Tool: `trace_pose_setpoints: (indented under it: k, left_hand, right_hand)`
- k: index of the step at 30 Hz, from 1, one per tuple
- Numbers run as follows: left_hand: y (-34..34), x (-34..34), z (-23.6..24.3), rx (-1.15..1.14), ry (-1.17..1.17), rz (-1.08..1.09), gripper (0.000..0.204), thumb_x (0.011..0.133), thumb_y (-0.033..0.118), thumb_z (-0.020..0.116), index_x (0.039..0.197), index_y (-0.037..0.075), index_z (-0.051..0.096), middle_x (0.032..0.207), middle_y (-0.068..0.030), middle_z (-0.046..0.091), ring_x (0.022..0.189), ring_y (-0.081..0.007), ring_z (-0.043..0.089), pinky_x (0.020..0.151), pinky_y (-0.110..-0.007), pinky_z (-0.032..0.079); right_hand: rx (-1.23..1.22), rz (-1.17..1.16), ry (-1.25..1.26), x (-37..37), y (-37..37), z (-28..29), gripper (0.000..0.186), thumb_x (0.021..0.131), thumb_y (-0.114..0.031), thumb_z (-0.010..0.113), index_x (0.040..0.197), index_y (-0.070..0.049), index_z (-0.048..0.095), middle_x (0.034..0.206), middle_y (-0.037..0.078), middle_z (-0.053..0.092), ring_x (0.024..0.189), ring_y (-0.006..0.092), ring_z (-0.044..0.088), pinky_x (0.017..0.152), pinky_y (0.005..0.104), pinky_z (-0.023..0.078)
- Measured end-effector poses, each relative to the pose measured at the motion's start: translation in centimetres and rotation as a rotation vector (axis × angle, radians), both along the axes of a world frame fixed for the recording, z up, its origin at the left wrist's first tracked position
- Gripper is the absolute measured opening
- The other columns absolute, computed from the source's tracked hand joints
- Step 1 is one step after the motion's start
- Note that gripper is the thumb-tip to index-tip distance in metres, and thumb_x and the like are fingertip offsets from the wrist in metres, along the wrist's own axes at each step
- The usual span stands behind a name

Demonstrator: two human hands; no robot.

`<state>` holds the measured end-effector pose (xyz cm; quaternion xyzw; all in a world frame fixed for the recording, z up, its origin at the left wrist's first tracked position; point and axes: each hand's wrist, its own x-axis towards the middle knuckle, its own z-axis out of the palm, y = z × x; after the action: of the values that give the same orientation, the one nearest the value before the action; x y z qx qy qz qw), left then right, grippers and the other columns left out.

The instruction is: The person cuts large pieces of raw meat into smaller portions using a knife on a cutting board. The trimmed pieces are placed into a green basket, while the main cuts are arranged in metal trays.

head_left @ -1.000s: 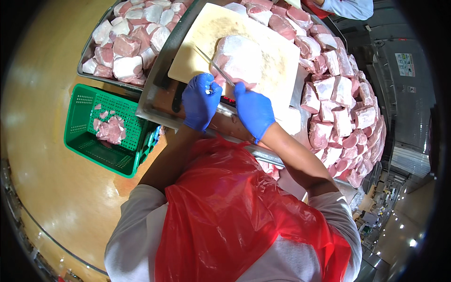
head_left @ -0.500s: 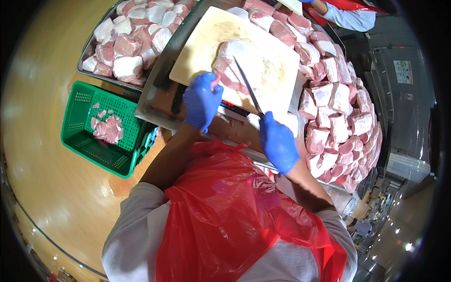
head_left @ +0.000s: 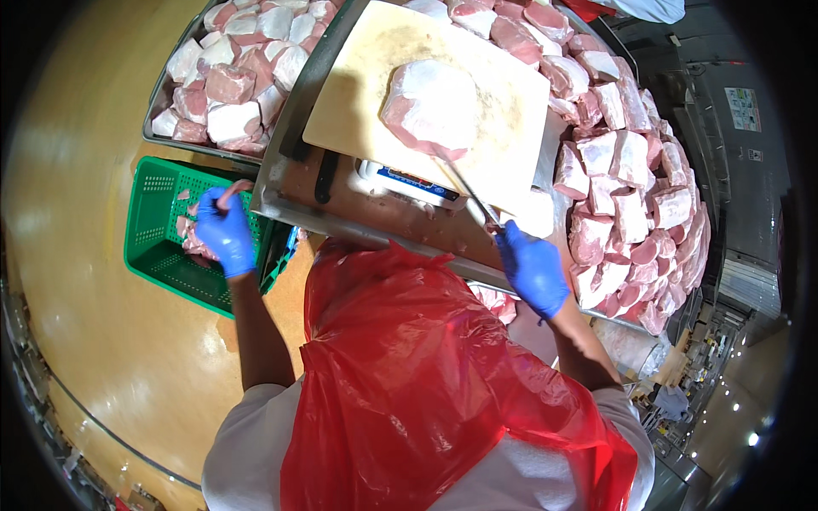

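A heap of pale pink meat blocks [head_left: 630,204] rises right of a metal desk [head_left: 294,204], where a cream cutting board [head_left: 349,94] bears a single fat-capped slab [head_left: 434,106]. At left stands a green basket [head_left: 162,274]. The blue-gloved left hand [head_left: 226,230], fingers curled, is over it; the right hand [head_left: 535,264] wraps firmly round a knife [head_left: 464,189], tip at the slab's near edge. The left pinches a thin pink strip [head_left: 236,189].

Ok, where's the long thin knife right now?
Right of centre in the head view: the knife is in the right hand, slanting up-left over the near edge of the cream cutting board, tip by the big piece of meat.
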<state>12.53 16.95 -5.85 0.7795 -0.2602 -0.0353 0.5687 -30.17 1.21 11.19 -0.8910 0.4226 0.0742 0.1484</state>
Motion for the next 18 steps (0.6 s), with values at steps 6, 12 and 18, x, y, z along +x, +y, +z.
trace_pose_setpoints:
  k: [6,12,18]
  left_hand:
    - [-0.1,3.0,4.0,0.602,-0.574,-0.161,0.046,0.084,0.010,0.070,0.127,-0.001,0.058,0.128,-0.0206,0.061,0.119,-0.0340,0.059,0.102,-0.042,0.047]
    - [-17.0,-4.0,8.0,0.005,0.104,-0.744,0.046,0.092,0.024,0.073,0.128,-0.002,0.059,0.101,-0.0089,0.070,0.088,-0.0139,0.067,0.072,-0.028,0.053]
    - [-24.3,-6.9,6.6,0.109,0.451,-1.011,0.043,0.091,0.019,0.069,0.125,-0.006,0.062,0.108,-0.0066,0.069,0.092,-0.0128,0.064,0.083,-0.025,0.052]
  right_hand:
    - [-0.133,-0.332,-0.425,-1.2,-3.1,-1.7,0.011,0.099,-0.011,0.058,0.102,-0.001,0.059,0.075,0.023,0.065,0.066,0.0422,0.064,0.055,0.0469,0.047]
    - [0.104,-0.593,-0.791,1.8,-5.1,-1.7,0.024,0.104,-0.022,0.055,0.104,0.001,0.059,0.070,0.011,0.065,0.058,0.0156,0.061,0.054,0.0337,0.048]
    - [0.431,-0.699,-1.034,1.2,-5.7,-4.5,0.024,0.106,-0.022,0.052,0.108,-0.001,0.063,0.086,0.005,0.068,0.072,0.0122,0.063,0.068,0.0290,0.053]
